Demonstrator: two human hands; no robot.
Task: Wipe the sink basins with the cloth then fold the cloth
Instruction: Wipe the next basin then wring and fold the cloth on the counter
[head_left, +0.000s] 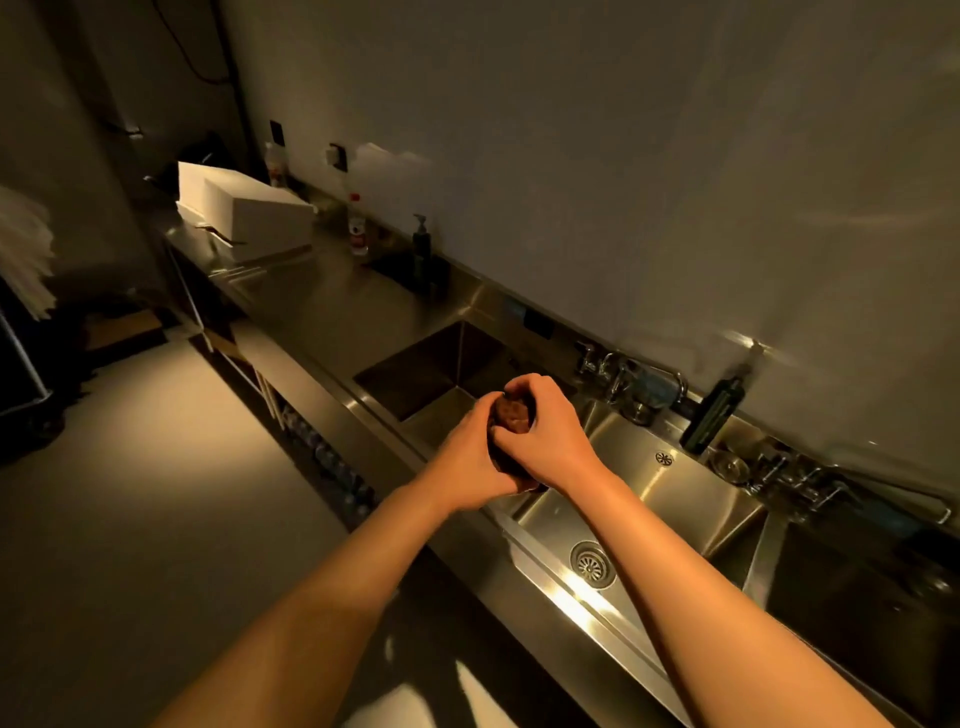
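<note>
- Left hand (470, 457) and right hand (545, 431) pressed together, fingers of both curled round bunched brown cloth (514, 411)
- Cloth held in the air above divider between left basin (441, 364) and middle basin (649, 488), touching neither
- Drain (592, 564) visible in middle basin floor
- Faucet (644, 376) behind on back ledge, dark pump bottle (714, 413) just beside
- White boxes (244, 208) at far end of counter (332, 306)

Open basin (670, 499) w/ room below hands; faucet (639, 379) & bottle (711, 415) along back rim.
</note>
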